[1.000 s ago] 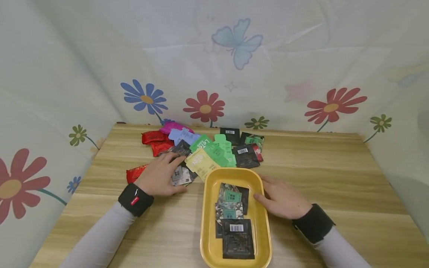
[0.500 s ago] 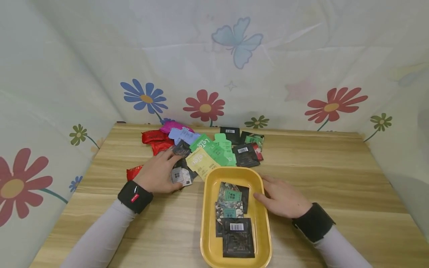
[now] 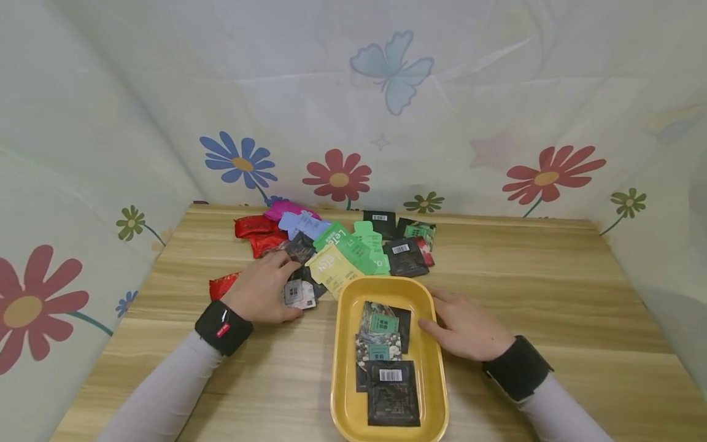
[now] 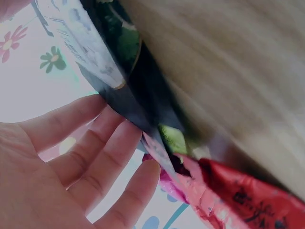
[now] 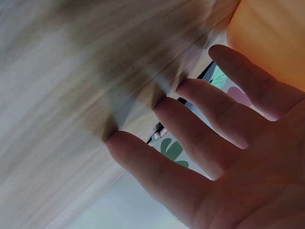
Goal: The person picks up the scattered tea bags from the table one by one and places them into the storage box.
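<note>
My left hand (image 3: 261,288) lies over the left side of a pile of packets in the head view. Its fingertips touch the dark sachets, and the fingers (image 4: 102,155) look extended in the left wrist view. Beside them lies a black sachet with a white floral print (image 3: 299,294); the hand covers part of the pile. My right hand (image 3: 466,325) rests at the right side of a yellow tray (image 3: 436,393), thumb over its rim. The right fingers (image 5: 157,167) are straight, tips at the table. Inside the tray are several dark sachets (image 3: 392,393).
Red packets (image 3: 259,233), a magenta packet (image 3: 287,210), a blue one (image 3: 302,225), green ones (image 3: 348,245) and a yellow one (image 3: 333,270) overlap behind the tray. Several black sachets (image 3: 405,256) lie right of them. A printed curtain (image 3: 458,123) borders the wooden table (image 3: 552,276).
My left hand shifts slightly over the pile, its thumb moving off the floral sachet, which has slid a little toward me. The right hand and the tray stay in place.
</note>
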Demonstrator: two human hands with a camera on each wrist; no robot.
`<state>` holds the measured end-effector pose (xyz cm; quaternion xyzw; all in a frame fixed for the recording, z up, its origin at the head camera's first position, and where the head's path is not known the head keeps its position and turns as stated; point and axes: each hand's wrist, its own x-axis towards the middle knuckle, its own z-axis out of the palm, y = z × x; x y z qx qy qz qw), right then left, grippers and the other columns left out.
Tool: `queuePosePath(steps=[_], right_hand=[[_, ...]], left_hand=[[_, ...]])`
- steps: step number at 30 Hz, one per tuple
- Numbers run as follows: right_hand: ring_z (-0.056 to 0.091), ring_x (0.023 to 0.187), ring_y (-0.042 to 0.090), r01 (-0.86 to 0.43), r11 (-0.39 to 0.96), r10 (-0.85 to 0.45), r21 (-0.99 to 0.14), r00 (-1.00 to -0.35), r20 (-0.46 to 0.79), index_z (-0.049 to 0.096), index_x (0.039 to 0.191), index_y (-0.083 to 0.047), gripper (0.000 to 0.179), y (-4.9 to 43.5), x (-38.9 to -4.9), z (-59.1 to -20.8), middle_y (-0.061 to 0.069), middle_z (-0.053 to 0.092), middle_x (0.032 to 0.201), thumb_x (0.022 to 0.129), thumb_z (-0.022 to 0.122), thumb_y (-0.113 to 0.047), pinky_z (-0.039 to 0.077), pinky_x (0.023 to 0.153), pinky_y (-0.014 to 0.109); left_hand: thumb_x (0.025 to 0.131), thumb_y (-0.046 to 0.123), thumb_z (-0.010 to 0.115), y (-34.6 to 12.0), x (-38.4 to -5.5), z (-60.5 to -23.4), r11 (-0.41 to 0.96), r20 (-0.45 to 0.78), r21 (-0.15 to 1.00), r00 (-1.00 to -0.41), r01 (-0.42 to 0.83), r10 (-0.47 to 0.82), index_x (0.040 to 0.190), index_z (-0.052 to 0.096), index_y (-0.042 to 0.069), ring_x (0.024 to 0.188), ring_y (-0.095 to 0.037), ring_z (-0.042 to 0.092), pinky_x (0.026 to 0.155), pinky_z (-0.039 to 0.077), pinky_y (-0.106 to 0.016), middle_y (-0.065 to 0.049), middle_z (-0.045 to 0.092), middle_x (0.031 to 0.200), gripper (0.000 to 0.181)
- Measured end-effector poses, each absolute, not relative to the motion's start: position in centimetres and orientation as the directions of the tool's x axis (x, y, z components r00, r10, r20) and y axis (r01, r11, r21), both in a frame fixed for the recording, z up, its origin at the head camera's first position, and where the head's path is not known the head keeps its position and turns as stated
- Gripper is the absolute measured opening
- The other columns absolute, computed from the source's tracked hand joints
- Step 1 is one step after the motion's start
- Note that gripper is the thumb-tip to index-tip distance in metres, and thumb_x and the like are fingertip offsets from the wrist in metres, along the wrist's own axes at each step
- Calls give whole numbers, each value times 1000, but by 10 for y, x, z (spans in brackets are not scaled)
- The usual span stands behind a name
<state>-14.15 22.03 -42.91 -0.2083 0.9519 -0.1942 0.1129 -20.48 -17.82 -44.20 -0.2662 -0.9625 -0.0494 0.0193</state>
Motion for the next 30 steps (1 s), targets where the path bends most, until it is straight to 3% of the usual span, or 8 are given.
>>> queuePosePath(steps=[4,9,18,27,30], right_hand=[[58,123,27,-349,839,-438,-416,-888,-139,54,145,-13,64,220,-141,-429,8,59,138,97,47,-54,45,100,52],[58,122,27,-349,837,-440,-421,-887,-139,54,146,-13,64,221,-141,-430,8,59,138,97,47,-54,46,100,52],[58,122,26,-348,834,-440,-428,-887,-137,53,146,-12,63,221,-141,-429,8,59,138,97,48,-52,45,100,51],[58,121,25,-348,840,-439,-415,-887,-144,54,145,-11,62,220,-142,-428,8,59,138,97,49,-51,45,101,50],[58,122,25,-354,839,-442,-412,-886,-138,55,144,-11,62,220,-142,-428,8,59,139,97,49,-51,45,102,50]], left_hand=[[63,62,76,-178,-204,-433,839,101,117,-847,531,522,129,65,6,106,-23,55,93,51,-44,-6,56,115,87],[65,60,74,-171,-199,-417,811,181,143,-820,567,542,125,66,8,92,-14,50,83,52,-34,-1,53,110,80],[66,61,71,-125,-178,-379,669,332,163,-679,725,654,125,65,11,94,-10,45,78,48,-26,3,50,109,78],[70,69,62,-80,-164,-356,569,371,159,-583,807,723,129,63,10,101,-12,45,87,45,-28,1,51,113,83],[68,77,61,-71,-160,-354,558,366,167,-577,813,730,139,57,13,112,-14,48,96,43,-32,-2,53,127,95]])
